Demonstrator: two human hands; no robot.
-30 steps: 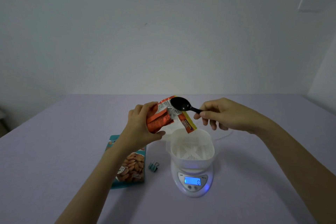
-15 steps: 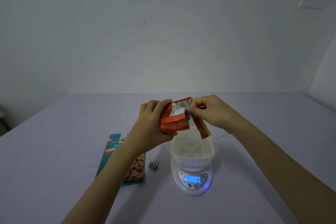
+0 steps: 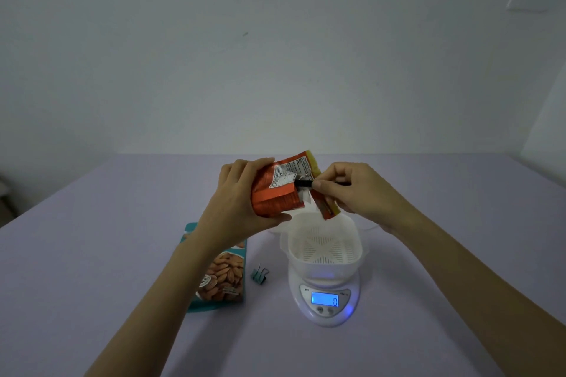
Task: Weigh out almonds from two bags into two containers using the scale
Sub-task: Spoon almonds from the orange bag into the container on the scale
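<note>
- A person's left hand (image 3: 242,197) gripped a tilted orange almond bag (image 3: 280,193), fingers curled over its top edge and thumb beneath, above a white strainer-lined container (image 3: 324,246).
- The right hand (image 3: 355,193) pinched the handle of a black spoon (image 3: 303,183) between thumb and fingertips; the spoon's bowl was hidden inside the bag's open mouth.
- The container sat on a digital scale (image 3: 326,312) whose lit display read zero; no almonds showed in it.
- A teal almond bag (image 3: 225,272) lay flat on the lilac table (image 3: 92,239), partly under the left forearm, with a binder clip (image 3: 259,273) just beside it.
- The likely risk: the orange bag's mouth hung near the container's far rim, so a heaped spoonful or a further tilt could send almonds onto the table unweighed. A hand brushing the container would upset the reading.
</note>
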